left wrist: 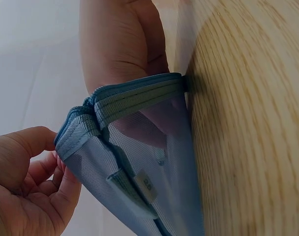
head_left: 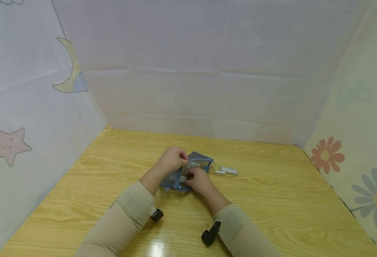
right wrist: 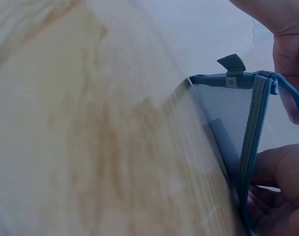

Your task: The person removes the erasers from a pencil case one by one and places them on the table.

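A blue mesh zip pouch (head_left: pixel 201 156) lies on the table, its zipper undone. My left hand (head_left: pixel 175 159) pinches the rim of the opening between thumb and fingers; in the left wrist view that hand (left wrist: pixel 34 182) is at the pouch's zipper edge (left wrist: pixel 139 96). Through the opening goes my right hand (head_left: pixel 199 180), fingers bent inside. The mesh and rim partly hide those fingers (right wrist: pixel 267 196), so whether they hold anything cannot be told. A pale flat piece (right wrist: pixel 223 142) shows through the mesh. Something pale green and printed (head_left: pixel 193 165) shows at the opening.
Right of the pouch lie a small white block (head_left: pixel 220 172) and a whitish cylindrical piece (head_left: pixel 229 170). A metal ring (head_left: pixel 212 165) hangs at the pouch's corner. Printed fabric walls (head_left: pixel 175 100) enclose the wooden table (head_left: pixel 272 200) at the back and sides.
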A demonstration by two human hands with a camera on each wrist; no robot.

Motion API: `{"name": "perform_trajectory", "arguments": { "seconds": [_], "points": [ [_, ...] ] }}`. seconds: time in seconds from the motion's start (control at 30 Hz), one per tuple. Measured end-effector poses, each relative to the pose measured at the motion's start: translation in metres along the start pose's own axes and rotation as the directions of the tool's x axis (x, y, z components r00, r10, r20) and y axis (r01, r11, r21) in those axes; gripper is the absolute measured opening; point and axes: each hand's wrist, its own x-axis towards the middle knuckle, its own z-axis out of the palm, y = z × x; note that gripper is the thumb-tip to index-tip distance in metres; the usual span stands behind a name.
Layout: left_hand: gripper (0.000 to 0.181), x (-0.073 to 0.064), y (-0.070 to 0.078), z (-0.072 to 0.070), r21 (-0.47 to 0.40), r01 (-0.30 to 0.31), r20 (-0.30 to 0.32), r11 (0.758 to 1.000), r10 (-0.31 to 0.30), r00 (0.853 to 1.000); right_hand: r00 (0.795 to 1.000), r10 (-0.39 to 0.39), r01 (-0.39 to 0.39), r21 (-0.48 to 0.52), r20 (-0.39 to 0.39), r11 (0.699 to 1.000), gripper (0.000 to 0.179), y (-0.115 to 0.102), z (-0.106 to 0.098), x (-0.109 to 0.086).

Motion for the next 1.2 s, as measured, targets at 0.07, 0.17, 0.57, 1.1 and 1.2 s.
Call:
{"name": "perform_trajectory", "arguments": {
  "seconds": [0.07, 0.17, 0.57, 1.1, 1.2],
  "points": [
    [0.011, 0.000, 0.000, 0.000, -0.005, 0.006, 0.004, 1.000, -0.006, 1.000, 1.000, 0.006, -0.006, 0.011, 0.006, 1.000, 0.011, 0.000, -0.002, 0.000],
    [0.011, 0.000, 0.001, -0.001, -0.009, 0.015, 0.010, 1.000, -0.015, 1.000, 1.000, 0.018, -0.018, 0.023, 0.012, 1.000, 0.011, -0.001, -0.005, -0.001],
    [0.010, 0.003, -0.005, -0.001, 0.009, 0.010, 0.002, 1.000, -0.010, 1.000, 0.990, 0.135, -0.138, 0.124, 0.028, 0.983, 0.011, 0.005, -0.028, -0.005],
    [0.011, 0.004, -0.003, -0.001, 0.020, 0.015, 0.004, 1.000, -0.015, 1.000, 0.973, 0.231, -0.231, 0.132, 0.015, 0.964, 0.013, 0.024, -0.056, -0.016],
    [0.011, 0.005, -0.003, -0.001, 0.025, 0.019, 0.007, 1.000, -0.019, 1.000, 0.972, 0.234, -0.235, 0.127, 0.025, 0.964, 0.013, 0.027, -0.062, -0.019]
  ]
}}
